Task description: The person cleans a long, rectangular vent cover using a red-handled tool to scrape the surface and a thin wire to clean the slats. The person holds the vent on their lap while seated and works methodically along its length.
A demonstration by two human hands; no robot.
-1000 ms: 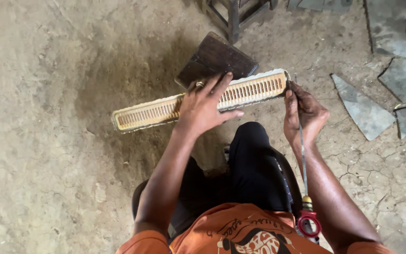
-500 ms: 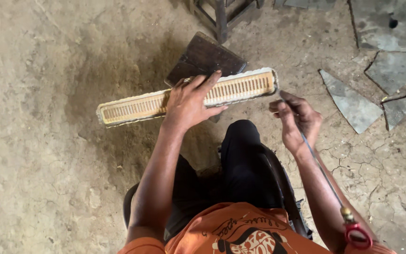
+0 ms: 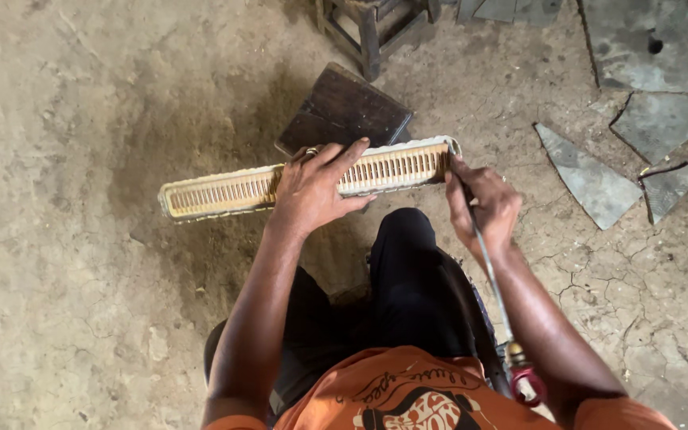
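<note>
- Far left: bare dirt floor [image 3: 57, 239], dusty & cracked, darker patch near centre.
- Long narrow slatted piece [image 3: 224, 193], cream/yellowish, w/ rows of thin fins like a radiator core, lay roughly horizontal in front of the person; left end stuck out free over the dirt, right end slightly higher in frame.
- Dark wooden block [image 3: 344, 111] sat under/behind the piece's middle – prob. served as a rest so the piece stayed off the ground & steady; exact contact hidden by the hand.
- Left hand [image 3: 312, 191] lay palm-down over the piece's middle, fingers spread flat & reaching over the far edge, ring on one finger. Not a wrap-around grip, more a press-down, likely to pin the piece while the other end was worked.
- Person's knee in dark trousers [image 3: 408, 271] just below the piece, orange shirt at bottom of frame; seated low.
- Right hand [image 3: 483, 207] was curled closed round a thin metal rod [image 3: 491, 279], held pencil-like near the tip for control; tip met the piece's right end [image 3: 447, 159]. Rod ran down along the forearm to a red handle end [image 3: 523, 382].
- Wooden stool legs [image 3: 372, 24] at top, well apart.
- Far right: broken grey slab pieces [image 3: 591, 179] on the floor, away from both hands.
</note>
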